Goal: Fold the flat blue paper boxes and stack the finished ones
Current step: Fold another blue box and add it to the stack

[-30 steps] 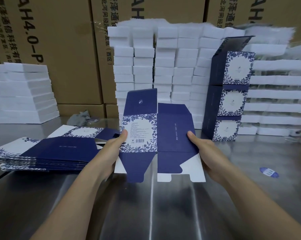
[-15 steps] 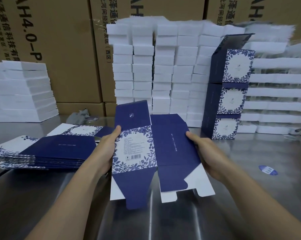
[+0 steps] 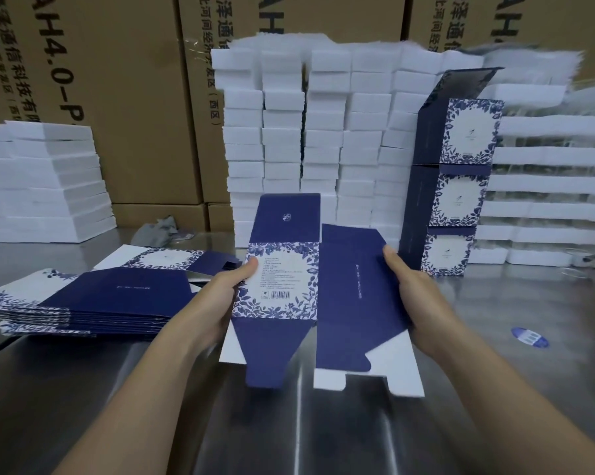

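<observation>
The left hand (image 3: pixel 220 296) pinches the left edge of one unfolded blue box blank (image 3: pixel 352 303), thumb flat on its floral barcode panel and the fingers hidden behind it. The right hand (image 3: pixel 416 299) pinches the opposite edge the same way, with the thumb on the plain navy panel. The blank hangs between the two hands, upright and tilted slightly back, above the middle of the steel counter (image 3: pixel 323 440). Its lower flaps are clear of the surface.

Just beside the left hand, toward the counter's left edge, lies one pile of flat blanks (image 3: pixel 100 303) — too many thin layers to count. Beyond the right hand, toward the back of the counter, three finished boxes (image 3: pixel 457 200) stand stacked in one column, the top one's lid flap raised.

One blue oval sticker (image 3: pixel 529 336) lies near the right edge, and one grey rag (image 3: pixel 159 229) lies at the back left. White foam blocks (image 3: pixel 306 132) are stacked along the back edge — with brown cartons (image 3: pixel 118 80) behind them.
</observation>
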Demonstrator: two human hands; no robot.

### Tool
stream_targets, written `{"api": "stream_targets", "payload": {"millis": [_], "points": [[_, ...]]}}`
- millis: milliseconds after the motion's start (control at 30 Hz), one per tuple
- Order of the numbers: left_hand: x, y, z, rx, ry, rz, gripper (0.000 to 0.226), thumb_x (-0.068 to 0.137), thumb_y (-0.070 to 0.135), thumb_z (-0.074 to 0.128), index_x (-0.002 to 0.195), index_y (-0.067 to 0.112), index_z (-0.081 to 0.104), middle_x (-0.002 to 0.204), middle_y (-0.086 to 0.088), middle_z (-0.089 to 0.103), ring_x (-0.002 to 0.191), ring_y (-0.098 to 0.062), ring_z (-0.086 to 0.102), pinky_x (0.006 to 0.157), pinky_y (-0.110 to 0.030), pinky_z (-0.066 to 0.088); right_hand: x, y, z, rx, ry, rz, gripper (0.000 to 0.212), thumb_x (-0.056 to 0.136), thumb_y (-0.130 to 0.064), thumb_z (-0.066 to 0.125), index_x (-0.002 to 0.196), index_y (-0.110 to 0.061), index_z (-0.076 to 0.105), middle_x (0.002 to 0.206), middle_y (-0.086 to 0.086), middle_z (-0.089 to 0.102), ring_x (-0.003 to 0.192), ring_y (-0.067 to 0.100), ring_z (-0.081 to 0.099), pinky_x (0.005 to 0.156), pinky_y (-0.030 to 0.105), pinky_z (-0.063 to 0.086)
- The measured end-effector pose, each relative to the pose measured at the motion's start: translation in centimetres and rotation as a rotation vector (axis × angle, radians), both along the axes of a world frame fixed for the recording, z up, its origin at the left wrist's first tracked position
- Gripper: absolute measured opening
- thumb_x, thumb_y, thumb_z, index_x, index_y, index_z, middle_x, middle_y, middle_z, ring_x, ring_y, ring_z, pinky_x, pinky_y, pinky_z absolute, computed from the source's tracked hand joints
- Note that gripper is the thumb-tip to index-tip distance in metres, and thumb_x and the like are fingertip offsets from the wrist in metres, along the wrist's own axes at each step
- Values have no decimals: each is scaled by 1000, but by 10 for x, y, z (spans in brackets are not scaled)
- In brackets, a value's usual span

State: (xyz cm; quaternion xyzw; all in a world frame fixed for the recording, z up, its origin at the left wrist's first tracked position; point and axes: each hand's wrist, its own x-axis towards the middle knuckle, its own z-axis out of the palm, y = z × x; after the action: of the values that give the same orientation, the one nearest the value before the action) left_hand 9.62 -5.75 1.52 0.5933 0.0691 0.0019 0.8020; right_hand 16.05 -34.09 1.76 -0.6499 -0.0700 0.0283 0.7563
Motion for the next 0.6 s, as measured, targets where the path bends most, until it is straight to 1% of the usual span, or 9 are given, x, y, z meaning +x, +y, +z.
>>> {"api": "stream_targets", "payload": {"millis": [100, 167, 267, 367, 400, 467, 500, 567, 600], "points": [[-3, -2, -1, 15, 0, -41, 34, 103, 36, 61, 125, 14, 74, 118, -7, 80, 100, -24, 80, 64, -30, 64, -1, 2, 2, 5, -7, -71, 42, 104, -50, 61, 104, -12, 82, 94, 8, 83, 78, 25, 81, 57, 34, 63], [-3, -3, -3, 74, -10, -55, 35, 100, 36, 65, 124, 14, 77, 119, -5, 80, 100, -20, 79, 64, -26, 63, 1, 2, 2, 6, -31, -125, 43, 104, -50, 61, 103, -12, 82, 95, 7, 83, 83, 27, 81, 65, 38, 65], [-4, -1, -3, 62, 36, -64, 37, 94, 41, 72, 118, 15, 82, 119, -11, 79, 96, -28, 80, 65, -33, 64, 2, 2, 1, -9, -40, -121, 43, 103, -52, 62, 106, -14, 81, 100, 6, 83, 93, 28, 80, 85, 45, 65], [0, 1, 1, -28, 7, 1, 35, 93, 41, 74, 116, 16, 82, 117, -11, 80, 91, -29, 81, 64, -36, 64, 2, 5, -6, -119, -165, -89, 29, 101, -47, 67, 125, -30, 70, 108, -7, 81, 94, 12, 79, 75, 35, 65], [1, 2, 1, -40, -21, 24, 37, 94, 40, 74, 121, 16, 80, 118, -12, 79, 94, -30, 80, 68, -38, 65, 1, 7, -8, -147, -199, -81, 34, 100, -42, 70, 133, -37, 63, 107, -10, 81, 93, 10, 79, 75, 32, 63], [3, 2, 0, -60, -70, 51, 42, 94, 39, 74, 130, 16, 74, 121, -11, 78, 106, -31, 78, 92, -46, 63, 0, 12, -12, -198, -210, -28, 48, 98, -35, 75, 140, -46, 54, 114, -7, 79, 99, 11, 77, 77, 37, 63], [3, 3, 0, -72, -93, 52, 46, 93, 39, 75, 133, 16, 72, 124, -11, 77, 112, -31, 75, 103, -51, 57, -1, 15, -13, -240, -201, 11, 51, 96, -37, 76, 140, -49, 54, 119, -10, 76, 101, 7, 76, 72, 37, 64], [3, 3, 0, -85, -149, 20, 49, 90, 40, 78, 131, 15, 72, 125, -11, 76, 112, -30, 73, 107, -53, 54, -6, 18, -15, -316, -182, 111, 57, 92, -48, 79, 142, -51, 52, 113, -24, 74, 94, -6, 72, 69, 31, 64], [2, 2, 0, -85, -177, -7, 46, 89, 41, 80, 127, 16, 73, 124, -12, 75, 109, -29, 72, 104, -51, 56, -8, 18, -16, -340, -172, 159, 64, 89, -54, 80, 145, -51, 48, 107, -27, 76, 93, -9, 72, 74, 29, 63]]}}
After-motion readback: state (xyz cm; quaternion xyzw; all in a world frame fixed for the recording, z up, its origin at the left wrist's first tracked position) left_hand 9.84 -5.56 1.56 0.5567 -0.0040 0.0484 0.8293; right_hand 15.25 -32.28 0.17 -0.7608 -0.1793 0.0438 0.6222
